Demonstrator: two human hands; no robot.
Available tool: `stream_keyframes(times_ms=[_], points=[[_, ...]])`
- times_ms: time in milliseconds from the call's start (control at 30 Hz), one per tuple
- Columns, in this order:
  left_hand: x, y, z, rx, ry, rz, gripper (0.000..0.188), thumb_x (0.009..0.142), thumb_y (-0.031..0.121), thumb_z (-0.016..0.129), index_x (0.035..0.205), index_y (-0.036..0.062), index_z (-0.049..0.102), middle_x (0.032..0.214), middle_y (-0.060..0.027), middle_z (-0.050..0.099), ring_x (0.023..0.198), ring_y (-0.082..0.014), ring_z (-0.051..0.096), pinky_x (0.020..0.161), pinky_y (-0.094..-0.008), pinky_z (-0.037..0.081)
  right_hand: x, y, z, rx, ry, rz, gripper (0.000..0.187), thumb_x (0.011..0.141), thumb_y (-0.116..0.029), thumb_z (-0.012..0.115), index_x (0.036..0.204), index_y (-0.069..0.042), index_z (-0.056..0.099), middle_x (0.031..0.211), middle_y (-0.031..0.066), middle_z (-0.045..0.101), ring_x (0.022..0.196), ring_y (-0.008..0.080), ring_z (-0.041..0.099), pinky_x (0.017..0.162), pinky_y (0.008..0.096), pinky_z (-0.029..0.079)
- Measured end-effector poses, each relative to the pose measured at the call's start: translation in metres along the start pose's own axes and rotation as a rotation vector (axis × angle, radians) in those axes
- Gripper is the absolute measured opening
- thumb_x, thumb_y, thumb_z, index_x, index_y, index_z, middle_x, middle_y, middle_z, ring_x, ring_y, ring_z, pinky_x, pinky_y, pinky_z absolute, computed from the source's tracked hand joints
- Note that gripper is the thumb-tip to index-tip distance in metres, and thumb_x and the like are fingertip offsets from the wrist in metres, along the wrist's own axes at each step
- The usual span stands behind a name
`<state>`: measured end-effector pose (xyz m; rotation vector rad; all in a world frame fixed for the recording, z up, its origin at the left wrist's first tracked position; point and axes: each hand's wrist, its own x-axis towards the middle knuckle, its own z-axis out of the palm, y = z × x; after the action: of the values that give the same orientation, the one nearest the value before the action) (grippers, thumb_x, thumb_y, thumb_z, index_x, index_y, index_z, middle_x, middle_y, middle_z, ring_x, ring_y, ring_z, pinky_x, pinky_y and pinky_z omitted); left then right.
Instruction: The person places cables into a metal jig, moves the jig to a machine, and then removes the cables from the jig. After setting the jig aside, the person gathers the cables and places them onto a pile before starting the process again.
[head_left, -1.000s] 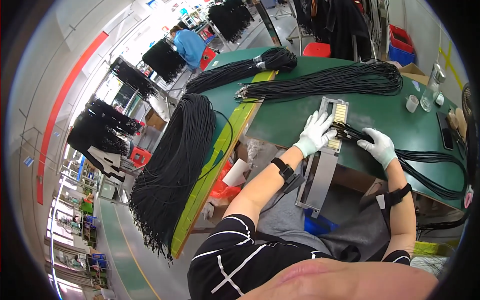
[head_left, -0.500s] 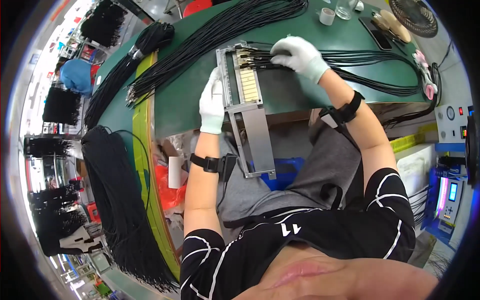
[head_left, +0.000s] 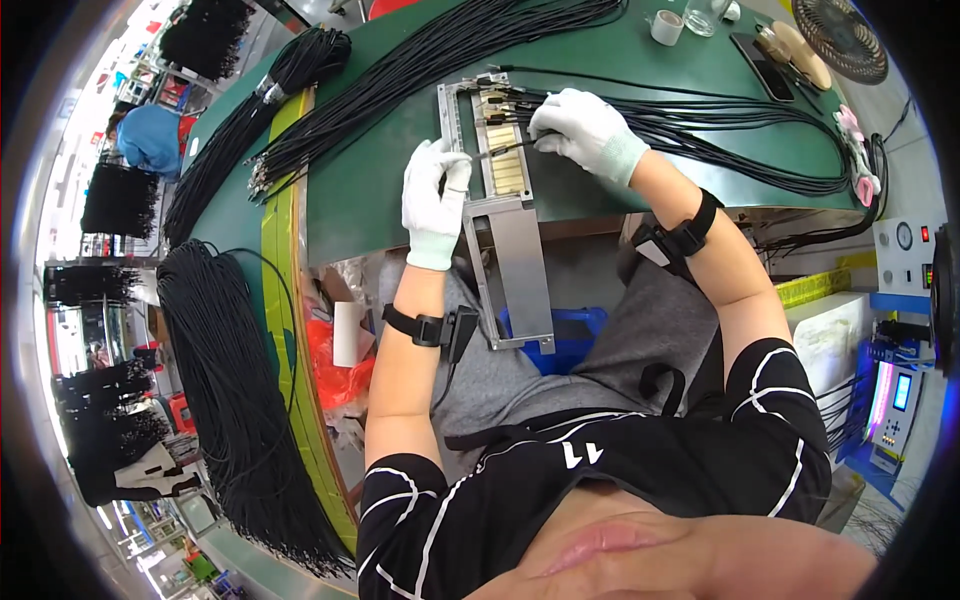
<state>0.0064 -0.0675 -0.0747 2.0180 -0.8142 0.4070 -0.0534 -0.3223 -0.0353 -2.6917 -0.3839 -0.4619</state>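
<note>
On the green bench (head_left: pixel 380 190), your left hand (head_left: pixel 435 200) grips the metal jig (head_left: pixel 505 230) while your right hand (head_left: pixel 585 130) pinches a black cable (head_left: pixel 700 125) end. Several cables look seated in the jig already; big bundles (head_left: pixel 420 70) left.

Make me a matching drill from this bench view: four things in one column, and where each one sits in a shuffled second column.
Things:
1. left hand
2. right hand
3. small fan
4. black cable bundle

Places:
A. hanging off the bench's left side
B. far right corner of the green bench
C. on the metal fixture's left rail
D. holding a cable end at the fixture's slots

Pairs: 1-C, 2-D, 3-B, 4-A
</note>
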Motion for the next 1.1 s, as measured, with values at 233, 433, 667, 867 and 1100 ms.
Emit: stream_keyframes(times_ms=[233,433,667,867,1100], points=[[0.001,0.024,-0.009,-0.08,-0.123,0.206,0.01,0.089,0.008,0.066,0.083,0.0004,0.065,0.118,-0.016,0.064,0.121,-0.029,0.053,0.102,-0.0377,0.04,0.003,-0.044,0.016,0.209,0.006,-0.069,0.022,0.078,-0.031,0.073,0.092,-0.015,0.066,0.091,0.0055,0.066,0.093,0.0289,0.06,0.082,0.041,0.049],[-0.012,0.023,-0.017,-0.096,-0.074,0.097,0.012,0.089,0.008,0.066,0.08,-0.0005,0.065,0.119,-0.0141,0.064,0.117,-0.0265,0.054,0.1,-0.0357,0.042,0.002,-0.039,0.012,0.301,-0.155,0.005,0.026,0.076,-0.029,0.076,0.092,-0.012,0.065,0.086,0.0066,0.066,0.085,0.0291,0.061,0.075,0.0414,0.049],[-0.016,0.02,-0.012,-0.239,-0.078,-0.038,0.013,0.084,0.009,0.068,0.075,0.0,0.065,0.107,-0.0138,0.068,0.11,-0.028,0.057,0.096,-0.0373,0.044,0.001,-0.057,0.022,0.095,0.075,-0.181,0.022,0.077,-0.026,0.075,0.091,-0.011,0.067,0.083,0.0061,0.066,0.083,0.029,0.062,0.072,0.0403,0.049],[-0.02,0.008,-0.023,-0.18,0.023,-0.206,0.013,0.086,0.011,0.066,0.079,0.0004,0.066,0.105,-0.0142,0.068,0.108,-0.0289,0.058,0.095,-0.0378,0.044,-0.008,-0.022,0.016,0.321,0.041,-0.025,0.015,0.079,-0.023,0.073,0.089,-0.013,0.069,0.08,0.0055,0.065,0.079,0.0298,0.062,0.071,0.04,0.049],[-0.018,0.003,-0.023,0.06,0.005,-0.064,0.017,0.097,0.015,0.058,0.099,0.0016,0.069,0.107,-0.0109,0.066,0.096,-0.0216,0.062,0.091,-0.0303,0.046,-0.011,-0.029,-0.002,0.079,-0.094,-0.008,0.015,0.084,-0.03,0.066,0.088,-0.017,0.071,0.077,0.0069,0.068,0.076,0.0298,0.065,0.069,0.0412,0.051]])
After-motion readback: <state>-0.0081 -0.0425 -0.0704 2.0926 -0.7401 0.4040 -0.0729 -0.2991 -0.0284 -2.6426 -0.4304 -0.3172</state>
